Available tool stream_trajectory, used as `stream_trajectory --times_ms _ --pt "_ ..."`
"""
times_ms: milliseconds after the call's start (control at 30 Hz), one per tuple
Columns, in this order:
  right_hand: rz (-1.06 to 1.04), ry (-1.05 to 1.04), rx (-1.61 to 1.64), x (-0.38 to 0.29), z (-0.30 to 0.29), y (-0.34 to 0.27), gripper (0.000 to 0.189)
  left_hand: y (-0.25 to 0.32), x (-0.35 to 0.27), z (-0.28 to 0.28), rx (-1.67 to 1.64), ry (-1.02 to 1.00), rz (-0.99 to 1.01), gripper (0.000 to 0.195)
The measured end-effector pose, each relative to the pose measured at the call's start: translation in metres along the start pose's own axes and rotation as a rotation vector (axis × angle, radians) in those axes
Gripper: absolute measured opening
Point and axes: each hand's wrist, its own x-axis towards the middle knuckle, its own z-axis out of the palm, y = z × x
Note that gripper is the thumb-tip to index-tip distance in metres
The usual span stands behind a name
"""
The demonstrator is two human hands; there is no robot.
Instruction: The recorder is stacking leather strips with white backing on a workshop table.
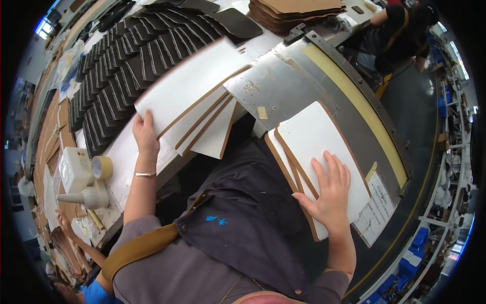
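Observation:
My left hand [146, 133] grips the near-left corner of a white panel with a brown edge [193, 79], its far end blurred. Under and beside it, several more brown-edged white panels [212, 140] lie fanned out, some overhanging the table edge. My right hand [330, 190] rests with fingers spread on the top panel of a second stack of white panels [311, 129]. That stack lies on a metal plate [281, 91] with a yellow strip [353, 106] along a dark bar.
Rows of dark folded pieces [125, 76] cover the table at the left. Brown sheets [292, 11] are stacked at the back. A white bottle [76, 171], a tape roll [102, 167] and a dispenser [91, 195] stand at the left. Co-workers are at the lower left and upper right.

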Motion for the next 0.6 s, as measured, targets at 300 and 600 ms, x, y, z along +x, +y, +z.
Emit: stream_trajectory --times_ms 300,600 --pt "0.019 -0.001 -0.063 0.002 -0.004 -0.001 0.073 0.042 -0.057 0.056 0.687 -0.257 0.872 0.037" --pt "0.056 -0.012 0.027 -0.003 -0.021 0.004 0.074 0.067 -0.171 0.167 0.331 -1.383 1.338 0.031"
